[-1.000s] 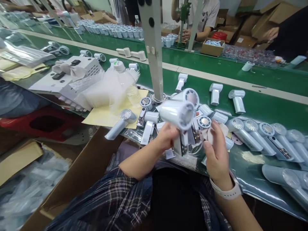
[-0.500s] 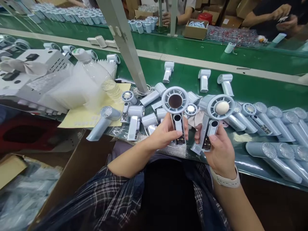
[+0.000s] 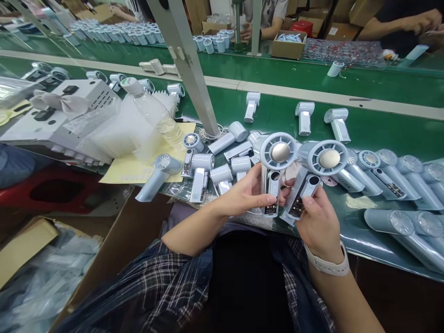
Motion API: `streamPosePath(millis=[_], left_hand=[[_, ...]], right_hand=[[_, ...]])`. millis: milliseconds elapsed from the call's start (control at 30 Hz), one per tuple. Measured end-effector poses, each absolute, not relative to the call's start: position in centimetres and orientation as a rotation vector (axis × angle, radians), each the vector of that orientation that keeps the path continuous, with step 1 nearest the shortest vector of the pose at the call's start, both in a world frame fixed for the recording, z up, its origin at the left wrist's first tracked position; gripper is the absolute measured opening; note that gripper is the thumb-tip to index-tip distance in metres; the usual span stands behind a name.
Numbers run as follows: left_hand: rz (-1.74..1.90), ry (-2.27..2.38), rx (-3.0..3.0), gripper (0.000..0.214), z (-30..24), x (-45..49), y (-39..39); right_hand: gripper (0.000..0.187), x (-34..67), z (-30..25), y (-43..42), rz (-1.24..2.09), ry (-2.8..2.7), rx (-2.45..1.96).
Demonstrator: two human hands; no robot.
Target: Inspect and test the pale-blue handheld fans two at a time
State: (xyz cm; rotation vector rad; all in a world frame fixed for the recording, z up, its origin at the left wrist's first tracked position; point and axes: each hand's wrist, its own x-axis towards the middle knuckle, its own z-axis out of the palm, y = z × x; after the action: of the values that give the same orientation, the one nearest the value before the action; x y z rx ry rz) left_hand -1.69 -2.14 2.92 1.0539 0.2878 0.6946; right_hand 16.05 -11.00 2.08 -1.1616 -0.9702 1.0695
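Note:
My left hand [image 3: 248, 194] is closed round the handle of a pale blue handheld fan [image 3: 275, 159], round head up and facing me. Right beside it my right hand [image 3: 317, 222] grips the handle of a second pale blue handheld fan [image 3: 321, 162], tilted a little to the right. The two fan heads nearly touch. Both are held just above the near edge of the green conveyor belt [image 3: 381, 129]. A white watch band sits on my right wrist.
Several more fans lie in a pile [image 3: 215, 162] to the left and in a row [image 3: 391, 180] to the right. A plastic bottle [image 3: 152, 111], a slanted metal post [image 3: 187, 60] and an open cardboard box [image 3: 114, 249] stand left. Other people's hands [image 3: 419, 21] work across the belt.
A second ago my hands held the fans bunched together, heads turned away. They now hold one fan each, side by side, heads facing me. The camera has shifted slightly.

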Motion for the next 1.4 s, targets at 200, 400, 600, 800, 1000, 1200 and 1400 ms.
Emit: streamPosePath(millis=[200, 400, 600, 800, 1000, 1200, 1400], left_hand=[[0.762, 0.203, 1.077, 0.043, 2.3, -1.5, -2.3], [0.734, 0.294, 1.119, 0.049, 2.1, -1.6, -2.0], [0.778, 0.439, 1.020, 0.054, 1.1, -1.0, -1.5], [0.802, 0.353, 1.150, 0.048, 1.4, -1.4, -1.2], [0.815, 0.427, 1.175, 0.048, 1.1, -1.4, -0.8], [0.833, 0.484, 1.134, 0.047, 0.7, -0.9, -0.8], [0.803, 0.504, 1.194, 0.048, 1.2, -1.1, -1.1]], right_hand=[[0.032, 16.0, 2.1, -11.3, 1.153, -0.833, -1.097], [0.034, 16.4, 1.8, -11.3, 1.114, -0.850, -1.139], [0.026, 16.3, 1.1, -11.4, 1.094, -0.846, -1.160], [0.027, 15.9, 1.6, -11.3, 1.119, -0.853, -1.109], [0.027, 16.1, 1.2, -10.8, 1.125, -0.778, -1.140], [0.023, 16.1, 0.7, -11.1, 1.151, -0.685, -1.089], [0.024, 16.4, 0.7, -11.2, 1.129, -0.647, -1.037]])
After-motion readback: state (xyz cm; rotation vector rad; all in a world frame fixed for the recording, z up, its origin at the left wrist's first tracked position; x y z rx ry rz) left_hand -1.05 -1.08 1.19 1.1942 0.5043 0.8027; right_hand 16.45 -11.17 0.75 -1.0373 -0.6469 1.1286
